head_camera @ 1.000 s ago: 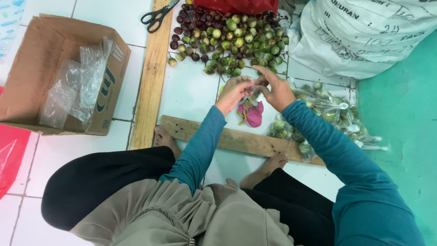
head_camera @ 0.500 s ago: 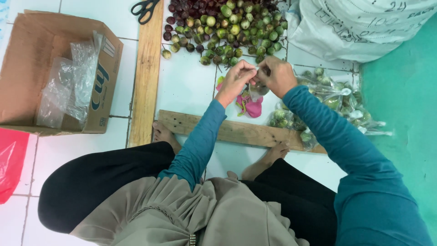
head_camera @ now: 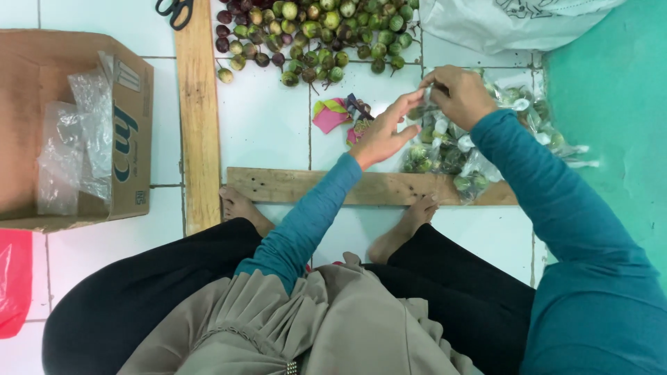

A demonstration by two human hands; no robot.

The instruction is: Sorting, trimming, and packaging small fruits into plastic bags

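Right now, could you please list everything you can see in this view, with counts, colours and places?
Small round fruits: a heap, green and dark purple, top centre on the tiled floor.
Filled clear bags: several, green fruit inside, right of centre.
Scissors: one, black handles, top edge.
Wooden planks: two, pale, one upright, one across by the feet.
Cardboard box: one, brown, left, clear plastic bags draped on it.
Pink scrap: one, centre.
White sack: one, top right.
Left hand: open, near the bags.
Right hand: gripping a bag.
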